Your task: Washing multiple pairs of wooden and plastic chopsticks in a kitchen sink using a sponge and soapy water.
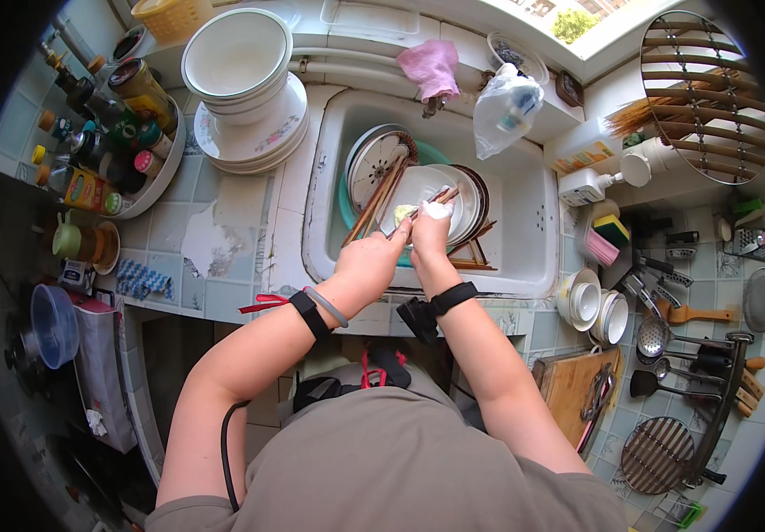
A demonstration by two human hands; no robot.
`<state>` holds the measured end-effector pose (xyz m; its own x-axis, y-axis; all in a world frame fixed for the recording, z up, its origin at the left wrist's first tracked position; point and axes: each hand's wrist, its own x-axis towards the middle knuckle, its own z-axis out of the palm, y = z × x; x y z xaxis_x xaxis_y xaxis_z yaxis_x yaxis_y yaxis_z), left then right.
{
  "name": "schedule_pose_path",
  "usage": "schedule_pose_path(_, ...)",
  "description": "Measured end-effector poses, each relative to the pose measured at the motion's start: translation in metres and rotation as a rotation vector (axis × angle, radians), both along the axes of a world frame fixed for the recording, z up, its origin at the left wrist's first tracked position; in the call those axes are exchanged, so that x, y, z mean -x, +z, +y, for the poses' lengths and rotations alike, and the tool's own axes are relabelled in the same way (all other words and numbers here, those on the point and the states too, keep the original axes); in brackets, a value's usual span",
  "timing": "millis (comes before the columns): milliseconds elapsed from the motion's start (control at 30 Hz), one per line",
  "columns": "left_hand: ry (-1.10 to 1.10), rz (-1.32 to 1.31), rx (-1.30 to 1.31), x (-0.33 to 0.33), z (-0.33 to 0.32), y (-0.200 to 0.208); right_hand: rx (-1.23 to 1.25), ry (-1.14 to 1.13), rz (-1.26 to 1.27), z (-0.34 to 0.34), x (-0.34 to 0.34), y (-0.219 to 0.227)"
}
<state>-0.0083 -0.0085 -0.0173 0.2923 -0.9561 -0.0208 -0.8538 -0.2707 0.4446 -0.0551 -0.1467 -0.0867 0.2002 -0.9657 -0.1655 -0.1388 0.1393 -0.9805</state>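
Hands: left hand (pixel 369 264) and right hand (pixel 430 230), curled around some chopsticks (pixel 443 195)
Chopsticks' place: over the bowls (pixel 413 183) in the sink (pixel 524 253)
Chopsticks' slant: lengthwise from near left to far right

Free room in the sink (pixel 526 213) right of the dishes (pixel 413 186), plastic bag (pixel 505 113) beyond

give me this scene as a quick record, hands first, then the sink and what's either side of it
left hand: gripping chopsticks
right hand: gripping the same chopsticks, white patch on it that looks like suds
sink: white, holding a teal basin with dishes and loose chopsticks
above sink: pink cloth over the faucet
left of sink: bowls stacked on plates
right of sink: yellow-and-green sponge
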Motion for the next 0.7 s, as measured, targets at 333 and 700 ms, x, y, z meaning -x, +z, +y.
schedule_pose_path(333,-0.13,0.109,0.26,-0.013,0.011,0.001,-0.653,0.039,-0.441,-0.08,0.029,0.024)
schedule_pose_path(700,0.247,1.34,-0.29,-0.014,-0.015,-0.017,-0.381,0.167,-0.397,-0.05,0.01,0.025)
